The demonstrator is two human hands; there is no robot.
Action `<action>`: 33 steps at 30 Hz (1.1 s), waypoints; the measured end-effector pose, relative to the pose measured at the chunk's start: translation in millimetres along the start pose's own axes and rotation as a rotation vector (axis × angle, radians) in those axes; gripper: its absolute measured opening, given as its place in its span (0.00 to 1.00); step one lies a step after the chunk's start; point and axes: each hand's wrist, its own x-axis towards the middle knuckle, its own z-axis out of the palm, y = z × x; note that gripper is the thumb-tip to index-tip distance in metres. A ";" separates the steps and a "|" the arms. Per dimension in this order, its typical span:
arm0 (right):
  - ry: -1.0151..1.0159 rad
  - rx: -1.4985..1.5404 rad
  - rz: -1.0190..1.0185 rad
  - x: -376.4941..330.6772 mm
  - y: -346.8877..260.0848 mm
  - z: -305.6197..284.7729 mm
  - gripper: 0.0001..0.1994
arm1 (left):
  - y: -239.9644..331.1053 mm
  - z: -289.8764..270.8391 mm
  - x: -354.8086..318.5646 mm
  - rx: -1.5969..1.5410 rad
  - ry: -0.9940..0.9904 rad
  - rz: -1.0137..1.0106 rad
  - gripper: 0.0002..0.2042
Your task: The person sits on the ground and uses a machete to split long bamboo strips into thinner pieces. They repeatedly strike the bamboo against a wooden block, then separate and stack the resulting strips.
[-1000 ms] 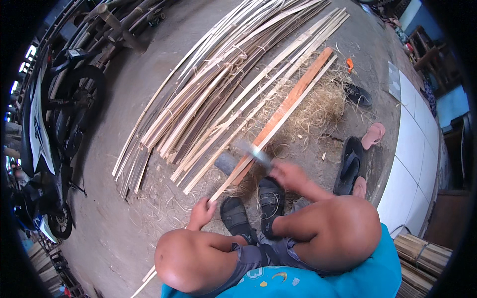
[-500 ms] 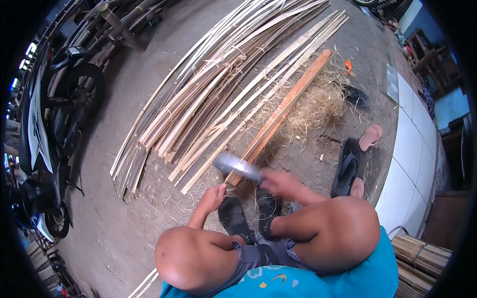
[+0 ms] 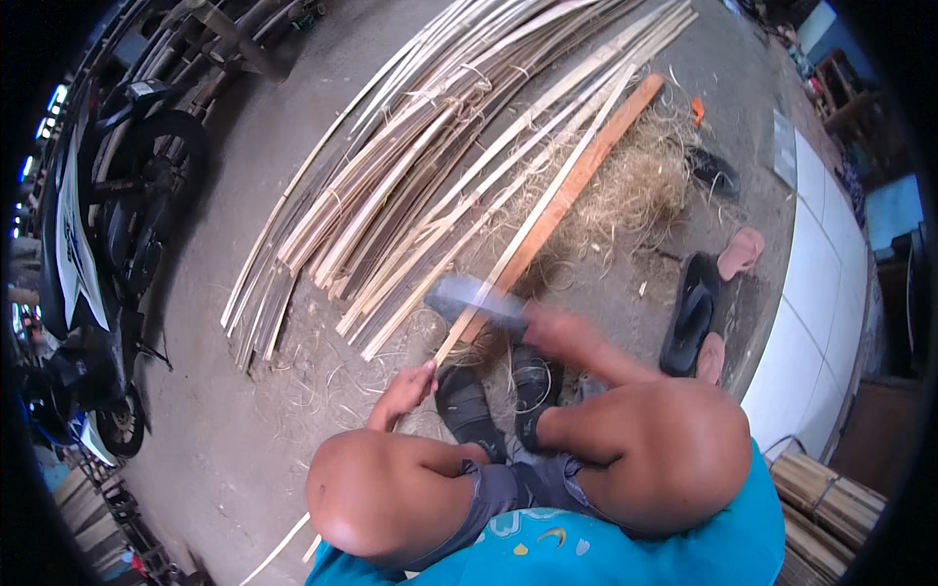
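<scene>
My left hand [image 3: 408, 387] pinches the near end of a long pale bamboo strip [image 3: 560, 183]. The strip runs away from me along the left side of a reddish-brown wooden board [image 3: 586, 168], which lies slanted on the ground. In my right hand [image 3: 565, 335] is the handle of a broad-bladed knife, blurred by motion. Its grey blade [image 3: 476, 299] lies crosswise over the strip and the board's near part; whether it touches the strip I cannot tell. My feet in dark sandals [image 3: 469, 410] are just below the board's near end.
Many bamboo strips [image 3: 391, 166], partly tied in bundles, lie to the left. Curly shavings [image 3: 635, 190] heap beside the board. Black and pink sandals [image 3: 690, 317] lie on the right, near white tiles [image 3: 796, 293]. A motorcycle [image 3: 127, 215] stands at far left.
The pale strip now shows along the board's whole length, its far end near the board's tip. My left hand has shifted slightly left; the knife stays across the board. The view has moved slightly.
</scene>
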 end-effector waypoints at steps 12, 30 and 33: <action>0.113 0.028 0.241 17.9 43.4 -47.9 0.23 | -202.5 149.0 104.0 -0.249 0.122 -0.092 0.16; -0.117 0.060 0.313 2.9 -38.2 -42.6 0.22 | -253.4 194.0 170.4 -0.327 0.316 -0.098 0.14; -0.485 -0.059 0.094 -23.8 -89.6 0.2 0.24 | -235.4 197.4 179.1 -0.013 0.423 -0.036 0.16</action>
